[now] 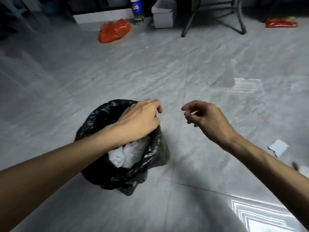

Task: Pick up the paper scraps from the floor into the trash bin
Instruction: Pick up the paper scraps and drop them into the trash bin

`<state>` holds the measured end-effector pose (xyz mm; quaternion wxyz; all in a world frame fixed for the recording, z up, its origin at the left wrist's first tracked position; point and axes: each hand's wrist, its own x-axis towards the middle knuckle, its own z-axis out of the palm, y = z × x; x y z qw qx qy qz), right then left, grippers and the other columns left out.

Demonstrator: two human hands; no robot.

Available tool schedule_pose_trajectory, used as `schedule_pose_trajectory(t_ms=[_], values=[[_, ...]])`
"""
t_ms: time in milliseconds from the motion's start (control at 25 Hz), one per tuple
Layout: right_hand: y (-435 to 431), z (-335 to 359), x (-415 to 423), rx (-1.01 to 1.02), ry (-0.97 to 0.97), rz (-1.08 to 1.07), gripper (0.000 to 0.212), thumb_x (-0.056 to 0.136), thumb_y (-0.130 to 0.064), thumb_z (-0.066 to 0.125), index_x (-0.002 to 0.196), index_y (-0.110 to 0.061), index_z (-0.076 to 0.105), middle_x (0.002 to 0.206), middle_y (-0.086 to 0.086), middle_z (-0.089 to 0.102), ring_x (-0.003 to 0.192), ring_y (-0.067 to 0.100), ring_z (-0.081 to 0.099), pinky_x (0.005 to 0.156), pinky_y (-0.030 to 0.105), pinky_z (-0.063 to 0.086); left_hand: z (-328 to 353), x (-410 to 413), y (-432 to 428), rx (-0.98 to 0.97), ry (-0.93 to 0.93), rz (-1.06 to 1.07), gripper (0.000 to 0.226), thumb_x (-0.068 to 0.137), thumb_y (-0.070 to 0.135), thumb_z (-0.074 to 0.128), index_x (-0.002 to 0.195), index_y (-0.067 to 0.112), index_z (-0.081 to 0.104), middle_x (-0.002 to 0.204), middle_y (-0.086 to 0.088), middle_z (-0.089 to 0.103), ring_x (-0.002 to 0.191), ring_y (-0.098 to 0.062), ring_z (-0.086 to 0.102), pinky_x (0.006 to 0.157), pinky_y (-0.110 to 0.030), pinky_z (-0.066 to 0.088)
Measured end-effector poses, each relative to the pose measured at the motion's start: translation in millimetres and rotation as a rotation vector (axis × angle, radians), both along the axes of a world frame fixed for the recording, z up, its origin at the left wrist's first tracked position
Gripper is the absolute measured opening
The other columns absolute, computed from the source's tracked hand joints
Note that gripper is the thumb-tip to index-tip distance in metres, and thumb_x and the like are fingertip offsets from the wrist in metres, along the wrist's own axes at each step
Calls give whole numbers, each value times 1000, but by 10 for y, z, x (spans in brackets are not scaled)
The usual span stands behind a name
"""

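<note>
Grey marbled floor tiles [117, 67] fill most of the view, glossy enough to catch window glare at the lower right. Along the far wall stand a cola bottle with a blue label [137, 10], a crumpled orange plastic bag [113, 31], a small white cardboard box [164, 13] and the dark metal legs of a folding stand [215, 15].

Near the middle sits the trash bin lined with a crinkled black plastic bag [123, 174], already holding a heap of white paper [128, 153]. The left hand [142, 119] lies over the bin's far rim, fingers curled around the edge of the liner and gripping it. The right hand [205, 118] hovers above bare floor beside the bin, fingers loosely bent and apart, with nothing visible in it.

One torn white paper scrap [278, 147] lies flat on the tiles to the right, beyond the right forearm, well apart from the bin. Another pale bit at the right edge is too cut off to identify.

Such a scrap is probably featherlight, limp and easily torn; lying flat on slick tile it may slide rather than lift. Its ragged, slightly raised corner looks like the best place to pinch.
</note>
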<state>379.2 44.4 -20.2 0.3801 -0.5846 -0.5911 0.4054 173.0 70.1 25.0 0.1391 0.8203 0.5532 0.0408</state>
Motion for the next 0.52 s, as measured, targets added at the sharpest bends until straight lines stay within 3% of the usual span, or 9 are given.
schedule_pose_trajectory(t_ms=[80,120,240,360,440,520], values=[[-140,-234,550,-64,-91,-131,13,86,-13,62,91,-20,71,77,-5,69,59,1,65,54,7,43,-91,454,47,-24,-21,-95,27,77,23,51,104,28,55,106,4,60,98,-21,58,87,-40,48],[-246,-380,862,-105,-160,-209,12,85,-13,62,90,-21,71,80,-2,71,62,4,66,57,10,45,-164,694,50,-46,-23,-138,27,79,24,51,105,28,55,109,4,60,99,-21,57,85,-38,47],[-679,-867,1775,-275,-492,-437,20,82,-18,66,102,-19,70,103,8,72,89,26,69,78,33,51,-450,1384,3,-137,-17,-269,29,82,27,53,111,26,54,114,4,59,101,-20,56,78,-34,43],[-1159,-1286,2400,-506,-732,-560,46,88,-40,60,126,-16,56,124,20,58,102,41,62,84,42,48,-771,1963,-28,-263,-7,-378,33,85,27,53,118,24,53,117,2,58,102,-19,54,75,-32,41],[-1386,-1475,2605,-618,-801,-604,55,89,-60,48,126,-19,54,123,20,56,101,43,63,82,44,49,-971,2302,-34,-336,17,-433,37,86,26,54,122,23,52,120,1,57,102,-19,53,74,-31,40],[-1504,-1599,2718,-612,-823,-573,45,89,-53,52,115,-17,60,114,20,59,94,43,63,75,40,49,-1164,2608,-40,-379,31,-473,40,86,25,55,126,23,50,124,-1,55,106,-21,53,75,-31,40]])
